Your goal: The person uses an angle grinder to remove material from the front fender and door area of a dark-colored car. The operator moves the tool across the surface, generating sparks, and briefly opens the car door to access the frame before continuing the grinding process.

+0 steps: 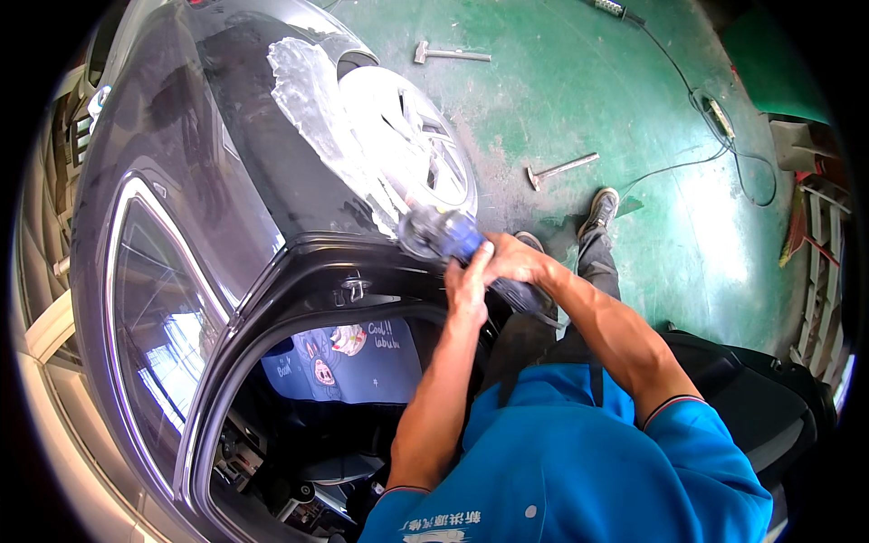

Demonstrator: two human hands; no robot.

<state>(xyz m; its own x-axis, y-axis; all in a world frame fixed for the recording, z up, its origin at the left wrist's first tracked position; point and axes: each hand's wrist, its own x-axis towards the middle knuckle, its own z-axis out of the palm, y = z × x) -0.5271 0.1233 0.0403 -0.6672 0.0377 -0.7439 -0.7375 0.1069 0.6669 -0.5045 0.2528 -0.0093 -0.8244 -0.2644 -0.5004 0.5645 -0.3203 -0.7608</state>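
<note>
Both my hands are closed round a blue-and-black power sander (460,237), whose round head is blurred by motion. My left hand (466,288) grips the near side of its body, thumb up. My right hand (514,260) wraps over the body just to the right. The sander's head is at the lower end of a pale filler patch (312,113) on the dark car's rear fender (249,118); whether it touches is unclear. The patch runs along the wheel arch beside the white-looking wheel (416,145).
The car's open door frame (299,258) lies left of my arms, with a blue printed sunshade (389,371) inside. An open door (742,389) stands at my right. Two hammers (457,55) (563,170) lie on the green floor (534,90). A cable (674,167) loops at the right.
</note>
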